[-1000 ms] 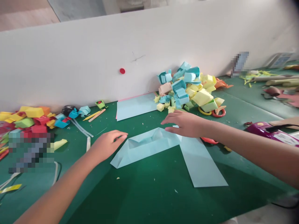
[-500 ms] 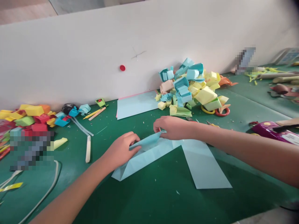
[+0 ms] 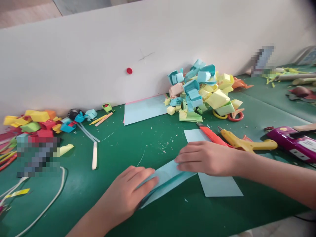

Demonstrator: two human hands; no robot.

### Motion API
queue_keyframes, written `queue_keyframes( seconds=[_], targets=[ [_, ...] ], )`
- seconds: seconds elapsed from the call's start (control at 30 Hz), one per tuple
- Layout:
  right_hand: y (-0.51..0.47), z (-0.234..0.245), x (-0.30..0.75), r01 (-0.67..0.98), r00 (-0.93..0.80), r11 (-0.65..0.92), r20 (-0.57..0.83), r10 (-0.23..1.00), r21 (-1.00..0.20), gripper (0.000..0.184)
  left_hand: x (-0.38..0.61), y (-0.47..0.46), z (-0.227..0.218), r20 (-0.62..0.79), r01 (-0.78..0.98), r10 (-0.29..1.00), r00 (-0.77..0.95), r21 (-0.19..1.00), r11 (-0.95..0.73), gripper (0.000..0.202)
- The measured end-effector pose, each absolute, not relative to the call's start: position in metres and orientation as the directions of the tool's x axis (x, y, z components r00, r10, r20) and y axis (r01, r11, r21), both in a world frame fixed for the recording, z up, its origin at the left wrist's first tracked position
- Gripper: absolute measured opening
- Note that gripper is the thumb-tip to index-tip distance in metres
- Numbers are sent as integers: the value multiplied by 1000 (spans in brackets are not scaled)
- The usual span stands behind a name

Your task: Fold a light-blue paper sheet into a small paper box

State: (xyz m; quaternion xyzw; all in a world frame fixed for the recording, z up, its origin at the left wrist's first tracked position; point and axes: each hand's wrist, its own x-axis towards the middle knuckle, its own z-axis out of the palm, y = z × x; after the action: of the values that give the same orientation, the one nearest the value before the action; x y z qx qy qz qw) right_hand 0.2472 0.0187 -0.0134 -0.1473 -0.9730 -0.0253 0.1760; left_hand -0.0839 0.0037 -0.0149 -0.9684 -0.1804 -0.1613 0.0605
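Note:
A folded strip of light blue paper (image 3: 166,177) lies slantwise in front of me, its long edge doubled over with a dark gap along the near side. My left hand (image 3: 127,191) grips its left end, fingers on top and thumb at the near side. On the right end my right hand (image 3: 204,158) is closed over the paper, fingers bent and thumb hidden. Partly beneath that hand is a flat light blue sheet (image 3: 221,187). Beyond the right wrist are a red-orange utility knife (image 3: 213,136) and a yellow glue gun (image 3: 239,141).
Folded paper pieces (image 3: 197,90) are heaped against the white partition (image 3: 86,62), beside more blue sheets (image 3: 145,111). Scissors handles (image 3: 235,116) poke out below. At left are colourful paper boxes (image 3: 37,123), a wooden stick (image 3: 94,156) and a white cable (image 3: 59,194). A purple device (image 3: 283,138) stands right.
Both hands have moved nearer to me with the folded paper. Its raised flap is now pressed down. The utility knife and glue gun have come into view from behind the right arm.

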Motion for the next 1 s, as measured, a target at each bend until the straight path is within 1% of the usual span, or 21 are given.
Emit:
queue_keyframes(
  seconds=[0.07, 0.13, 0.2, 0.27, 0.37, 0.57, 0.6, 0.67, 0.77, 0.87, 1.0],
  targets=[
    [12, -18, 251, 313, -896, 949, 323, 303, -20, 32, -86, -2, -16, 305, 366, 341, 889, -29, -930, 36],
    [7, -22, 255, 343, -894, 938, 291, 341, -47, 32, -89, -7, -16, 252, 370, 364, 897, 25, -929, 44],
    [4, -25, 257, 369, -886, 925, 265, 380, -93, 32, -93, -10, -15, 185, 387, 396, 899, 87, -918, 52],
    [3, -27, 257, 381, -876, 912, 255, 409, -153, 33, -99, -14, -12, 135, 404, 419, 898, 125, -906, 60],
    [3, -28, 257, 379, -872, 899, 241, 426, -219, 41, -107, -18, -10, 86, 399, 411, 907, 133, -907, 64],
    [7, -20, 250, 373, -877, 884, 204, 435, -280, 59, -112, -24, -12, 23, 339, 345, 938, 135, -931, 72],
    [8, -18, 248, 373, -884, 884, 180, 431, -281, 63, -112, -24, -12, 25, 329, 336, 942, 143, -934, 73],
    [9, -15, 245, 367, -907, 897, 121, 404, -245, 68, -111, -24, -12, 37, 316, 326, 945, 159, -935, 74],
    [10, -12, 243, 335, -935, 932, 69, 347, -142, 63, -111, -23, -9, 48, 325, 337, 940, 162, -932, 73],
    [8, -14, 246, 343, -930, 936, 109, 351, -83, 58, -112, -24, -6, 27, 337, 345, 938, 156, -928, 74],
    [2, -19, 257, 399, -908, 915, 113, 403, -53, 65, -117, -28, -5, -34, 367, 365, 930, 109, -924, 75]
  ],
)
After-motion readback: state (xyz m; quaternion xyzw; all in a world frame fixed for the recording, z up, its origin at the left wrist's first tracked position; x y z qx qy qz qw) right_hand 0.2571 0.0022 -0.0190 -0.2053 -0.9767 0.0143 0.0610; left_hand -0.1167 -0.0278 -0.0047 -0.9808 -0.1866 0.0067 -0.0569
